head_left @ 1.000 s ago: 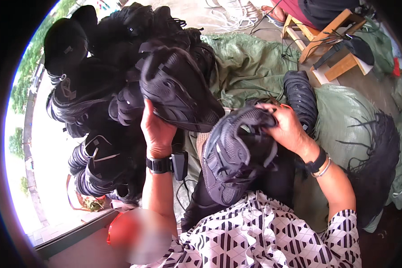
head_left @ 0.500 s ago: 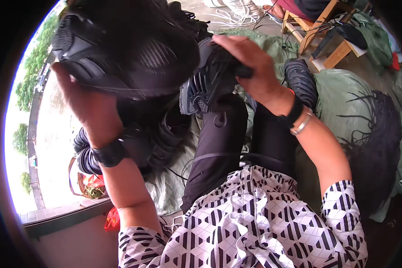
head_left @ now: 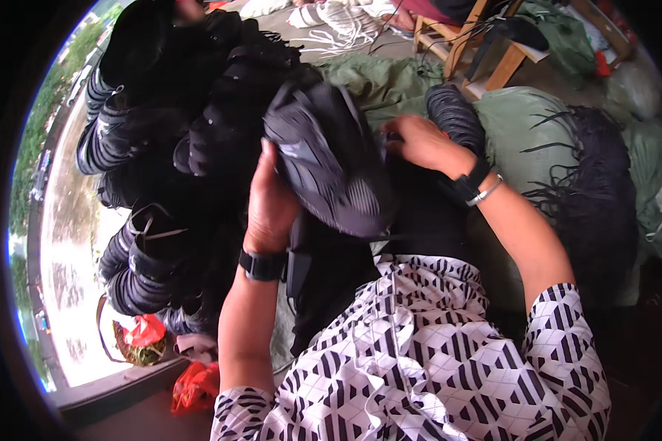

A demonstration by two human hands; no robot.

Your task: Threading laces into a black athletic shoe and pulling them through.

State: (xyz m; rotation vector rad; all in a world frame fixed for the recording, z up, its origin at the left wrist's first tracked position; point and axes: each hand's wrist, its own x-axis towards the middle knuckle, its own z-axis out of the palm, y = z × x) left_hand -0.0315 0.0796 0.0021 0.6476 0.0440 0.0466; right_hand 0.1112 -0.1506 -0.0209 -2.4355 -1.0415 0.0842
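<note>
A dark grey shoe upper point(head_left: 331, 158) with ribbed sides hangs tilted above my lap. My left hand point(head_left: 272, 202) grips it along its left edge, thumb up and the other fingers hidden behind it. On its right side, a little apart, is my right hand point(head_left: 423, 143) with the fingers curled together. Whatever those fingertips pinch is dark and too unclear to name. Close by on the left rises a big heap of black shoe uppers point(head_left: 206, 110), nested in stacks. A lower stack of uppers point(head_left: 143, 257) leans beside my left forearm.
Another nested stack point(head_left: 456, 117) lies beyond my right hand on green sacking point(head_left: 515, 136). A bundle of black laces point(head_left: 596, 184) spreads to the right. Wooden stools point(head_left: 449, 40), white cords point(head_left: 331, 29) and a seated person are farther off. A red bag point(head_left: 196, 386) lies lower left.
My left hand has moved right, from the large black uppers to the single grey one. My right hand has drawn slightly down, off that upper's top. The heap at left shows more fully.
</note>
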